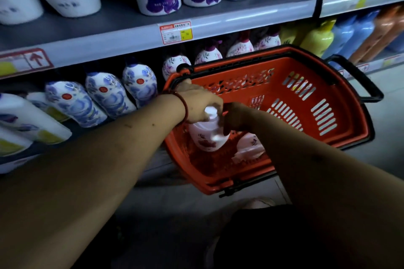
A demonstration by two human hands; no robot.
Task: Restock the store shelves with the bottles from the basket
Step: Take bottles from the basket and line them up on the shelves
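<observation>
White plastic pump bottle with pink flowers [207,138] sits at seven o'clock inside the orange plastic basket [354,102], my left hand [200,102] and right hand [237,117] both gripping its top, so I think the smooth pump could slip when lifted.

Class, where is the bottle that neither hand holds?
In the head view, the loose bottle lies in the orange basket, just right of the held bottle.

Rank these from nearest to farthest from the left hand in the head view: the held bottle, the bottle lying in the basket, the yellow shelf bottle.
1. Held bottle, in the grip of the left hand.
2. Lying bottle, on the floor of the basket, to the right.
3. Yellow bottle, beyond the basket, far right.
</observation>
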